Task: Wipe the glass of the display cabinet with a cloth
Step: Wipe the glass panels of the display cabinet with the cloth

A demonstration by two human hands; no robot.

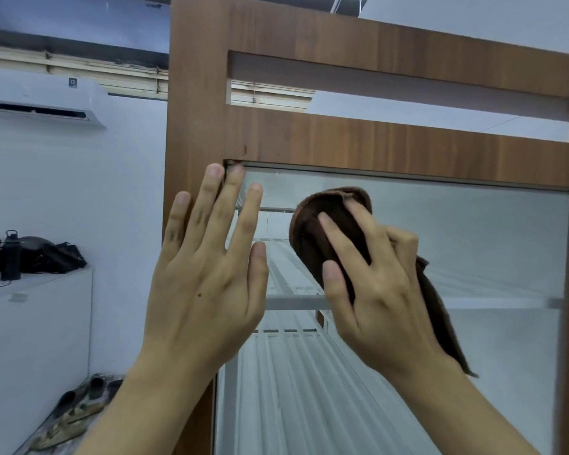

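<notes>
The display cabinet has a brown wooden frame point(309, 139) around a large glass pane point(473, 244). My right hand point(375, 290) presses a dark brown cloth point(322, 231) flat against the upper left part of the glass; the index and middle fingers lie straight on the cloth, the other fingers are curled over it. The cloth's loose end hangs down behind my wrist. My left hand point(207, 267) lies flat with its fingers spread on the frame's left post, fingertips reaching the glass's top left corner.
White shelves point(296, 302) show behind the glass. To the left, a white counter point(37, 310) carries a black bottle point(11, 254) and dark bags. An air conditioner point(43, 100) hangs on the wall above. Shoes point(79, 405) lie on the floor at lower left.
</notes>
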